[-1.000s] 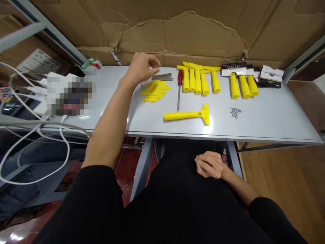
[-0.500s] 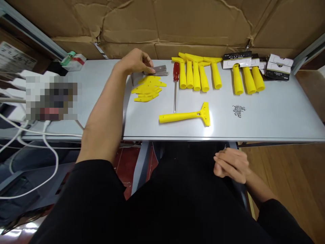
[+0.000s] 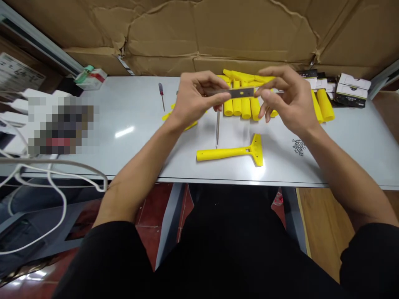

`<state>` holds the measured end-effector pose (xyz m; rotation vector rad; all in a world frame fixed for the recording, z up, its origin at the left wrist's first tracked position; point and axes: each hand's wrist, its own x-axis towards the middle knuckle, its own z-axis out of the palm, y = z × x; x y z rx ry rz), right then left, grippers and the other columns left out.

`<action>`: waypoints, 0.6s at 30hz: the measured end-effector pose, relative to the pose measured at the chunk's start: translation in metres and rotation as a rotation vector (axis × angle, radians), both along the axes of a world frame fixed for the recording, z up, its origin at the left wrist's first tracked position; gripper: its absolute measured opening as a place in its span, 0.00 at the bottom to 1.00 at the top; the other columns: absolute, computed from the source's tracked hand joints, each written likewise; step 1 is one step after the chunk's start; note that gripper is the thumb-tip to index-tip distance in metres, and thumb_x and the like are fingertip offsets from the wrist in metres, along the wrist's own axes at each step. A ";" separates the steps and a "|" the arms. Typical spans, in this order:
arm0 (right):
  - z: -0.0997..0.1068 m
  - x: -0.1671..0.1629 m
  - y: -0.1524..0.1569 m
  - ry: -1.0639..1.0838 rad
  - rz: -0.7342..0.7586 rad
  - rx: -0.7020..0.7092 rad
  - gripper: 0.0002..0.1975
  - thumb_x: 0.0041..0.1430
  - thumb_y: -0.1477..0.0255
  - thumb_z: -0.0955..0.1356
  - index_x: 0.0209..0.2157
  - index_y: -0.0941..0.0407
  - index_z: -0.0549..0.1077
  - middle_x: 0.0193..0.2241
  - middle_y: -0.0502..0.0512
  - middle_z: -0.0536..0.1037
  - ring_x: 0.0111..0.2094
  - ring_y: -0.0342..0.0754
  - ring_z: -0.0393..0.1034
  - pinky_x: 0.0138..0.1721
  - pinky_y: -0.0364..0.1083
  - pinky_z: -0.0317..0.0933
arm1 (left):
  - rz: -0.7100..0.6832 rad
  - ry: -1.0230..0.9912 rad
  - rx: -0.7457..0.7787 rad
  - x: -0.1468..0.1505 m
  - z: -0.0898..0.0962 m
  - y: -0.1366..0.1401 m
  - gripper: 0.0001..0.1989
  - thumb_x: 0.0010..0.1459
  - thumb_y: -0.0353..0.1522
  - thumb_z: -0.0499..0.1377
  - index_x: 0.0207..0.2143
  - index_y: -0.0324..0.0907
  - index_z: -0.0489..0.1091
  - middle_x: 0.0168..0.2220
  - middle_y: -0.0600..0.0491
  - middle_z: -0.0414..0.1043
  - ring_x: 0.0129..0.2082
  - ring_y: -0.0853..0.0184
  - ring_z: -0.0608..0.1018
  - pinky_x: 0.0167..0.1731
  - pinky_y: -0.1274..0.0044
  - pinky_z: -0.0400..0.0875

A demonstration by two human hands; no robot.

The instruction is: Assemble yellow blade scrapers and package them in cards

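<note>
My left hand [image 3: 195, 95] pinches a flat grey scraper blade [image 3: 246, 92] with a small hole, lifted above the table. My right hand [image 3: 289, 97] is at the blade's right end, thumb and fingers curved but apart; whether its fingertips touch the metal I cannot tell. Below lies a yellow scraper handle [image 3: 222, 153] with a wide head. A long screwdriver [image 3: 217, 131] points at it, its grip hidden by my left hand. Several yellow handles [image 3: 237, 109] stand behind my hands. Yellow plates [image 3: 190, 126] are mostly covered by my left hand.
A pile of small screws [image 3: 298, 147] is on the right. Black-and-white boxes [image 3: 352, 91] stand at the back right beside yellow handles [image 3: 326, 106]. A small screwdriver [image 3: 161, 96] lies left of centre. White cables [image 3: 62, 199] hang at the left; cardboard [image 3: 249, 33] lines the back.
My left hand has lifted the blade from beside the yellow plates and brought it right. My right hand has risen from my lap to the blade's end. The small screwdriver has come into sight.
</note>
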<state>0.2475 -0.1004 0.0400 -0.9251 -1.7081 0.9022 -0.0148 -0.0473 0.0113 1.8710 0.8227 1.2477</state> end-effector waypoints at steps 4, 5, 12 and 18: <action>-0.015 -0.010 -0.019 0.127 0.002 -0.095 0.25 0.55 0.52 0.78 0.44 0.57 0.75 0.32 0.52 0.79 0.23 0.39 0.73 0.21 0.41 0.66 | -0.038 -0.011 -0.047 0.017 0.005 -0.030 0.22 0.52 0.50 0.75 0.38 0.44 0.78 0.29 0.55 0.77 0.28 0.64 0.82 0.26 0.72 0.78; -0.017 -0.010 -0.023 0.147 -0.011 -0.101 0.24 0.56 0.53 0.78 0.41 0.57 0.74 0.31 0.52 0.79 0.23 0.40 0.73 0.20 0.41 0.66 | -0.046 -0.008 -0.060 0.018 0.007 -0.034 0.21 0.52 0.49 0.75 0.38 0.44 0.78 0.29 0.55 0.77 0.28 0.64 0.82 0.26 0.73 0.78; -0.013 0.005 -0.032 0.248 -0.074 -0.197 0.17 0.57 0.60 0.77 0.38 0.58 0.74 0.32 0.53 0.81 0.23 0.41 0.74 0.17 0.40 0.64 | -0.090 -0.061 -0.137 0.016 0.019 -0.042 0.13 0.54 0.39 0.76 0.34 0.41 0.79 0.25 0.55 0.76 0.22 0.68 0.80 0.24 0.74 0.79; -0.016 0.003 -0.036 0.285 0.033 -0.303 0.15 0.56 0.63 0.77 0.33 0.59 0.74 0.29 0.52 0.79 0.22 0.41 0.73 0.16 0.40 0.62 | -0.109 -0.080 -0.224 0.014 0.019 -0.039 0.14 0.53 0.42 0.75 0.34 0.43 0.81 0.22 0.56 0.74 0.21 0.69 0.78 0.23 0.75 0.77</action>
